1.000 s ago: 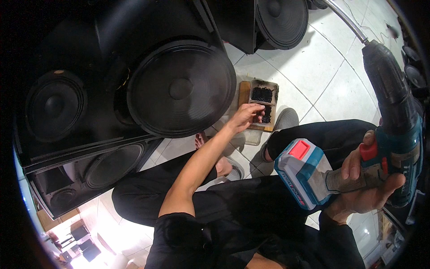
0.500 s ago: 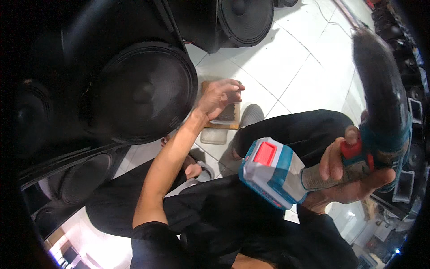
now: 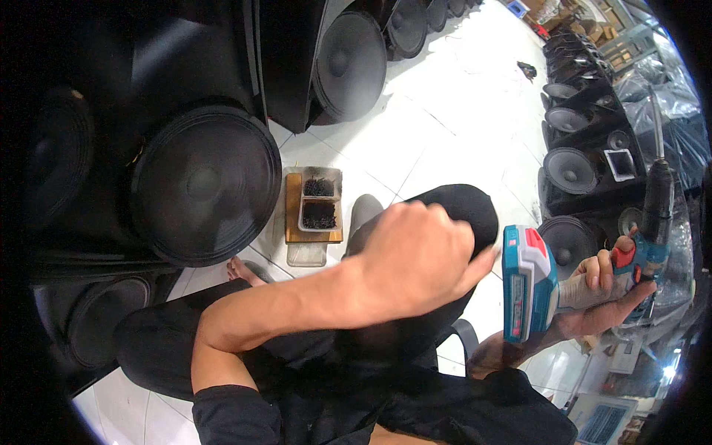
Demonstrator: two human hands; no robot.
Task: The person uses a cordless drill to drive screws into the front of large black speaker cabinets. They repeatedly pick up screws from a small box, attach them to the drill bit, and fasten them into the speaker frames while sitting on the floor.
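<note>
My right hand (image 3: 604, 285) is wrapped round the grip of a cordless drill (image 3: 567, 285), a teal, grey and red tool with a battery block at its base. Its black chuck end and long metal bit (image 3: 656, 122) point up and away at the right. My left hand (image 3: 415, 259), slightly blurred, is closed in front of my knee with its back showing. What its fingers hold, if anything, is hidden. Beyond it, a clear two-part plastic container (image 3: 339, 194) holds small black pieces that look like screws. It stands on a wooden block (image 3: 293, 211) on the floor.
A large black loudspeaker cabinet with a round cone (image 3: 204, 185) stands close at my left; another speaker (image 3: 350, 67) is behind it. A row of speakers (image 3: 569, 170) lines the right. My bent knee (image 3: 467, 211) rises beside the container. White tiles (image 3: 445, 111) cover the floor.
My left hand has moved from above the container toward me and to the right, nearer the drill. The drill has shifted right, and the view has turned, showing more of the right-hand speaker row.
</note>
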